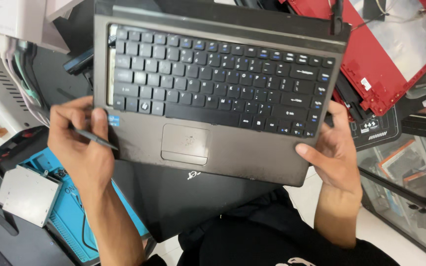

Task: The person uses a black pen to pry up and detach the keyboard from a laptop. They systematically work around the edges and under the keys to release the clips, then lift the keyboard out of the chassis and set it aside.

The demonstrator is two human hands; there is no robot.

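A grey laptop base (252, 157) with a black keyboard (213, 81) and a worn touchpad (185, 143) fills the middle of the head view, tilted slightly. My left hand (77, 143) grips its near left corner, thumb on the palm rest, and also pinches a thin dark tool (94, 139) between its fingers. My right hand (334, 150) holds the near right corner, thumb on top and fingers under the edge. The base rests over a black laptop lid (183, 197).
A red laptop cover (371, 64) lies at the upper right. At lower left are a blue mat (70, 212) and a silver drive (28, 194). A glass cabinet (410, 182) stands at the right. White boxes and cables sit at the upper left.
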